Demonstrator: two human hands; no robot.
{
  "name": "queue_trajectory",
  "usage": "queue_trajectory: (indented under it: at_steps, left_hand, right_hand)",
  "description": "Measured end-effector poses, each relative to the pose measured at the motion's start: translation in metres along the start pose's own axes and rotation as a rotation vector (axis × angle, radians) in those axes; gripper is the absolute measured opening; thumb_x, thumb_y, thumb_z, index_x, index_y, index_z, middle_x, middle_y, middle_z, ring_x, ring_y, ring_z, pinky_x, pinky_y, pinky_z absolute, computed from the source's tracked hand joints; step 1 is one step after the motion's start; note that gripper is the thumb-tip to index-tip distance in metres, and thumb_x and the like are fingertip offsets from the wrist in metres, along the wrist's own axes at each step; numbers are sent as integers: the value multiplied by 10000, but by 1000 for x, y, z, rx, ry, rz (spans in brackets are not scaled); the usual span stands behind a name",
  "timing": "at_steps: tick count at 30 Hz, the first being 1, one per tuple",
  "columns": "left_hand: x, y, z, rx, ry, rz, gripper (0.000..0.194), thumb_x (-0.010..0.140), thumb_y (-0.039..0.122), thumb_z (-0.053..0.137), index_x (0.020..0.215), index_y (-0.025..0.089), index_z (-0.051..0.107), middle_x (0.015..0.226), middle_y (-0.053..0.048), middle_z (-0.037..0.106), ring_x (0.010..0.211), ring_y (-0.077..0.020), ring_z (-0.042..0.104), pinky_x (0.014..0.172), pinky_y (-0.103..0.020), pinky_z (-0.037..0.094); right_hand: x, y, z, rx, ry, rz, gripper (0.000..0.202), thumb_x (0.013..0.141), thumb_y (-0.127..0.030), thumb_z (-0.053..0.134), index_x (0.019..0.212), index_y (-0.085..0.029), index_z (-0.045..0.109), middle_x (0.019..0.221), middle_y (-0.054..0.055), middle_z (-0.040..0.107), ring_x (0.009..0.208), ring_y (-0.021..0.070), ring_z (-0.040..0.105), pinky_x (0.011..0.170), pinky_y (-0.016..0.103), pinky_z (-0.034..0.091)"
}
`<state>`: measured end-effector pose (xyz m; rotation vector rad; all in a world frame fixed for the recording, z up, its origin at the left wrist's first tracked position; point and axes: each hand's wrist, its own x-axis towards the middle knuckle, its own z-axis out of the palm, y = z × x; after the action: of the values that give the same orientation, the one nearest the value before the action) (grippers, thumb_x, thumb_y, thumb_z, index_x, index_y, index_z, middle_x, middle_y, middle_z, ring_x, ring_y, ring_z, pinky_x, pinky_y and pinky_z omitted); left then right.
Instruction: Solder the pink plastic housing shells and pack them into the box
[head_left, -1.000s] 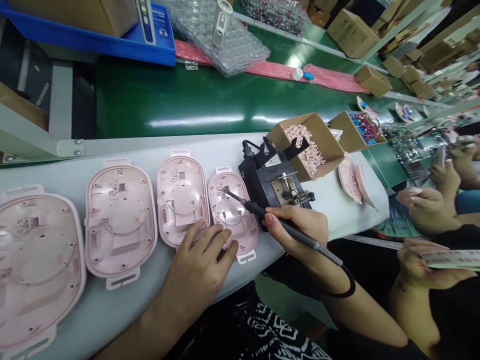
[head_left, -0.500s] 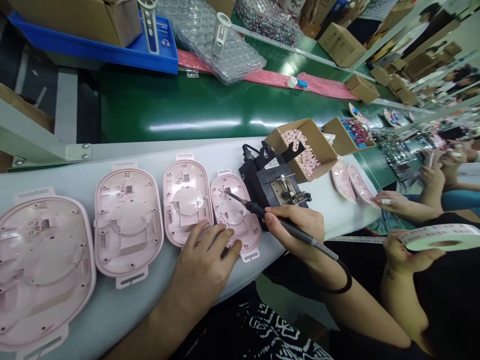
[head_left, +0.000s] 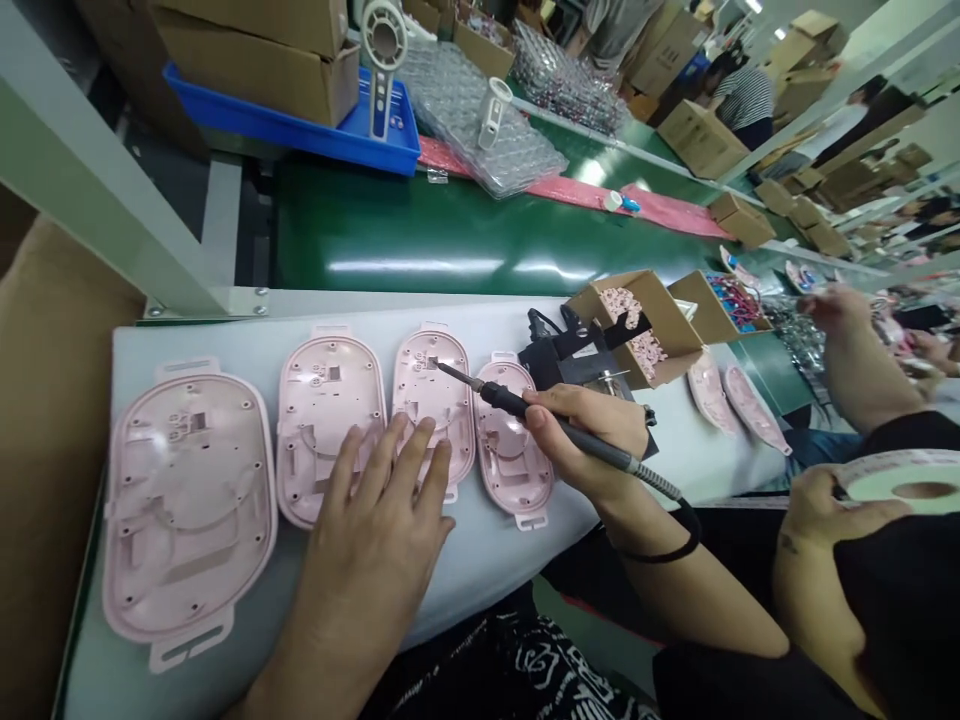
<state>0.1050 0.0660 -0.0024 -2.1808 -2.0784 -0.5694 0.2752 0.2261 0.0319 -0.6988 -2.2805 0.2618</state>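
My right hand (head_left: pixel 592 435) grips a black soldering iron (head_left: pixel 559 425), its cable trailing over my wrist. The iron's tip is over the small square opening near the top of the third pink plastic shell (head_left: pixel 433 390) from the left. My left hand (head_left: pixel 382 510) has its fingers spread over the lower part of that shell and the edge of the second pink shell (head_left: pixel 330 375); whether it presses on them I cannot tell. Another pink shell (head_left: pixel 191 480) lies at the far left. The rightmost pink shell (head_left: pixel 514 460) lies under the iron's handle, partly hidden.
A black soldering stand (head_left: pixel 570 358) is beyond my right hand. Behind it, a cardboard box (head_left: pixel 679 335) holds small pink parts. Two pink shells (head_left: pixel 712 390) lie to the right, near a co-worker's hand holding a tape roll (head_left: pixel 900 470). A blue tray (head_left: pixel 300 135) sits at the back.
The soldering iron has moved left from the rightmost shell to the one beside it. My left hand has shifted left too. The view has turned, showing more of the table's left end.
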Motion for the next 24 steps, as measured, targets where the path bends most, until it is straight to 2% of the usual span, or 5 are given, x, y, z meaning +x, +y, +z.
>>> queue_trajectory:
  at_steps: [3, 9, 16, 24]
  left_hand:
    - [-2, -10, 0, -1, -23, -21, 396, 889, 253, 669, 1276, 168, 655, 1395, -129, 628, 1323, -395, 516, 1129, -656, 334]
    - [2, -10, 6, -49, -28, -31, 228, 905, 198, 631, 1105, 199, 739, 1280, -116, 693, 1262, -394, 569, 1089, -662, 396]
    - [3, -10, 7, -83, -8, -34, 201, 906, 201, 631, 1063, 196, 756, 1238, -123, 709, 1253, -405, 564, 1074, -680, 405]
    - [3, -11, 7, -103, -21, -29, 216, 904, 201, 640, 1089, 202, 752, 1256, -120, 699, 1265, -386, 553, 1060, -629, 457]
  right_hand:
    - [0, 0, 4, -37, 6, -34, 51, 897, -206, 668, 876, -211, 713, 761, 10, 769, 623, 142, 715, 572, 246, 577]
    - [3, 0, 6, -59, -49, -28, 80, 909, -215, 669, 842, -204, 710, 725, -3, 758, 573, 117, 689, 533, 222, 541]
    - [5, 1, 8, -82, -99, 24, 145, 932, -281, 646, 851, -205, 740, 712, -3, 755, 546, 110, 671, 508, 221, 519]
    - [5, 3, 9, -64, -100, 52, 146, 928, -276, 647, 854, -202, 748, 692, -11, 745, 535, 98, 659, 507, 211, 506]
